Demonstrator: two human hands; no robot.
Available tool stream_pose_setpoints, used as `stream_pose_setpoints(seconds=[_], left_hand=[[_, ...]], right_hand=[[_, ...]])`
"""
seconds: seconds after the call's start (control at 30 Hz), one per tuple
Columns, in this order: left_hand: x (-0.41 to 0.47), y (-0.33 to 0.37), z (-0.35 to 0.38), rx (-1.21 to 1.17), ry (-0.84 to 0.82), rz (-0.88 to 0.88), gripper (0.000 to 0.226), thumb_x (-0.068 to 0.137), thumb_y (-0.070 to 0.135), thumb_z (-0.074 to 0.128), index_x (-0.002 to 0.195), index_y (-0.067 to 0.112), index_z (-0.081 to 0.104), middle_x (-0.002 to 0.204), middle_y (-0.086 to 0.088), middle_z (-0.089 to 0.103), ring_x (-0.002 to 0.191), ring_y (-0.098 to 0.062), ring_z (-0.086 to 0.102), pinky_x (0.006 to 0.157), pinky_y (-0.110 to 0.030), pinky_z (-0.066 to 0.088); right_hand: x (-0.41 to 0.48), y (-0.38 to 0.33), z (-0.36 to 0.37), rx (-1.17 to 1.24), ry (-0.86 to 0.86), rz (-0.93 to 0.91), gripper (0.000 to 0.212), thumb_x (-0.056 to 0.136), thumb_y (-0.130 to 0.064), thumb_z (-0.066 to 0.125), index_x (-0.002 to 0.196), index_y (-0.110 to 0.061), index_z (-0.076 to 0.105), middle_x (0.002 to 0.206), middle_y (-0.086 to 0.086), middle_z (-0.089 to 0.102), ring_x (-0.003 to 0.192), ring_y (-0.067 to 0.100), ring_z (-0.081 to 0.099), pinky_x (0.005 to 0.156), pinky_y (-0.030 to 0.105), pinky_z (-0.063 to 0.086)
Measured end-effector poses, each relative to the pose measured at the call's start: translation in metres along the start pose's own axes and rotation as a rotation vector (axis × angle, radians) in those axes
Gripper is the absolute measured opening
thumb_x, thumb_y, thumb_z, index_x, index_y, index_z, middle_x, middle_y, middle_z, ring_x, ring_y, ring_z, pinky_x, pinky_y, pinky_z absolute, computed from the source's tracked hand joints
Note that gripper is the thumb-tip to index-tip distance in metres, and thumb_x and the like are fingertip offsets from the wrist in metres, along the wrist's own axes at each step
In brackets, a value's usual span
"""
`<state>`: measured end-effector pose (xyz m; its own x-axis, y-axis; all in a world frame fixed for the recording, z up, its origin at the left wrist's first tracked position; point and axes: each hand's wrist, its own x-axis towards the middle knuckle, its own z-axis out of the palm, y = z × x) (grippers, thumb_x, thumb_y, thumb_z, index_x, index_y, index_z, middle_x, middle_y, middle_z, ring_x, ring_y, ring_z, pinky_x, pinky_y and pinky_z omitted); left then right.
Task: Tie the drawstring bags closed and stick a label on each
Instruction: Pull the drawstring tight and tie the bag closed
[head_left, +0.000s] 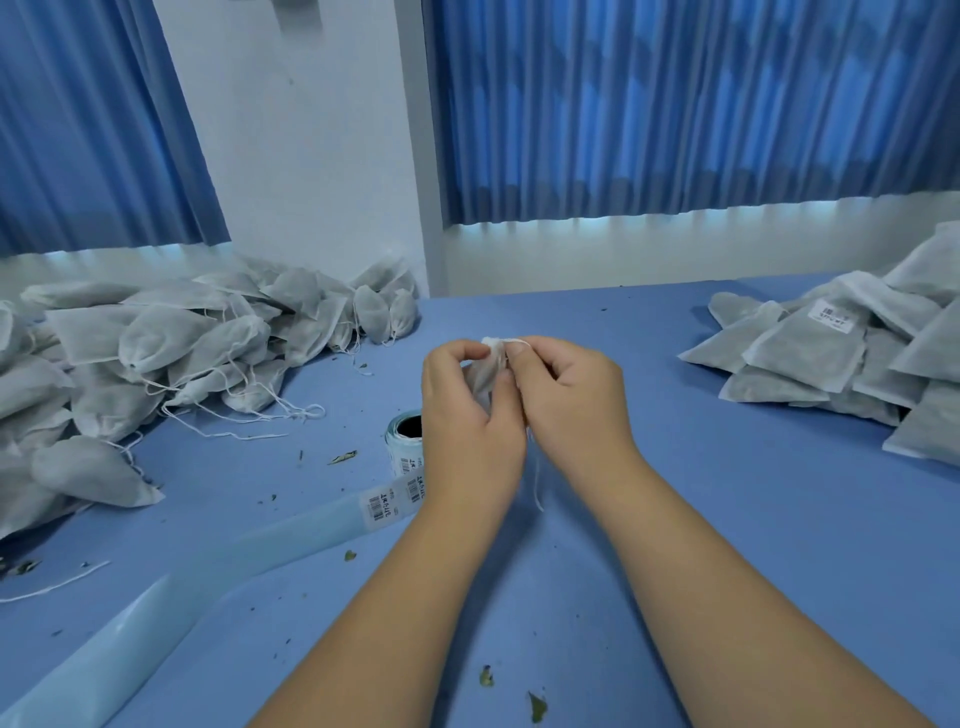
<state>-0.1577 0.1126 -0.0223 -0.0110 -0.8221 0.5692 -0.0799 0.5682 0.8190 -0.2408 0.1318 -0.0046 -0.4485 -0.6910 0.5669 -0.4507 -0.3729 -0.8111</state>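
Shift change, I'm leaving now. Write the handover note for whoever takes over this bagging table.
Left hand grips one bag above the table; right hand pinches its drawstring at the neck. No label seen on it.
Label roll stands beside the left hand, strip trailing near-left.
Right pile: flat bags, one showing a label; likely done.
Left pile: no labels visible; likely still to do.

bag (480, 379) mostly hidden, labels (382, 506) unreadable, right pile (810, 358) cropped
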Motion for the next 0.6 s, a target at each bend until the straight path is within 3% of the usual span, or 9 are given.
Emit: stream_pose_setpoints(seconds=[0.07,0.17,0.27,0.33,0.5,0.6], left_hand=[[-0.001,-0.001,-0.002,0.018,-0.037,0.042,0.019,0.099,0.018,0.053,0.116,0.023,0.049,0.115,0.007,0.061,0.102,-0.004,0.059,0.079,-0.010,0.042],[-0.002,-0.001,-0.002,0.096,-0.154,0.124,0.026,0.100,0.012,0.048,0.123,0.022,0.053,0.102,0.020,0.061,0.086,0.012,0.056,0.072,-0.001,0.036],[-0.005,0.000,0.000,0.176,-0.216,0.255,0.028,0.089,-0.004,0.047,0.104,0.011,0.065,0.094,0.004,0.065,0.081,0.008,0.052,0.074,-0.003,0.035],[-0.007,0.003,0.002,0.195,-0.252,0.296,0.027,0.079,-0.003,0.044,0.088,0.009,0.067,0.083,0.008,0.060,0.075,0.002,0.049,0.070,-0.006,0.036],[-0.017,0.016,0.001,0.034,-0.489,0.083,0.028,0.072,0.013,0.039,0.063,0.032,0.057,0.058,0.020,0.057,0.055,0.001,0.048,0.054,-0.017,0.036],[-0.022,0.024,-0.001,-0.092,-0.583,-0.076,0.025,0.073,0.021,0.044,0.062,0.032,0.064,0.059,0.011,0.062,0.049,-0.012,0.047,0.050,-0.023,0.038]], right_hand=[[-0.002,-0.001,-0.011,-0.033,-0.072,-0.030,0.025,0.094,-0.017,0.054,0.076,-0.009,0.071,0.063,0.001,0.064,0.056,0.013,0.055,0.057,0.030,0.049],[-0.005,-0.004,-0.032,-0.145,-0.154,-0.112,0.024,0.094,-0.017,0.055,0.077,-0.012,0.071,0.058,0.002,0.057,0.051,0.005,0.045,0.052,0.019,0.036],[-0.009,0.000,-0.058,-0.124,-0.182,-0.066,0.022,0.085,-0.020,0.061,0.067,-0.012,0.070,0.044,-0.006,0.034,0.044,0.006,0.031,0.045,0.017,0.027],[-0.014,0.002,-0.074,-0.011,-0.218,0.078,0.021,0.074,-0.025,0.058,0.055,-0.017,0.064,0.043,-0.006,0.029,0.041,0.009,0.024,0.042,0.019,0.023],[-0.012,-0.001,-0.085,0.285,-0.266,0.194,0.021,0.072,-0.018,0.056,0.051,-0.020,0.059,0.040,-0.005,0.027,0.040,0.012,0.017,0.042,0.020,0.018],[-0.009,0.001,-0.089,0.281,-0.246,0.171,0.019,0.074,-0.020,0.059,0.055,-0.019,0.062,0.041,-0.004,0.029,0.042,0.013,0.019,0.042,0.019,0.021]])
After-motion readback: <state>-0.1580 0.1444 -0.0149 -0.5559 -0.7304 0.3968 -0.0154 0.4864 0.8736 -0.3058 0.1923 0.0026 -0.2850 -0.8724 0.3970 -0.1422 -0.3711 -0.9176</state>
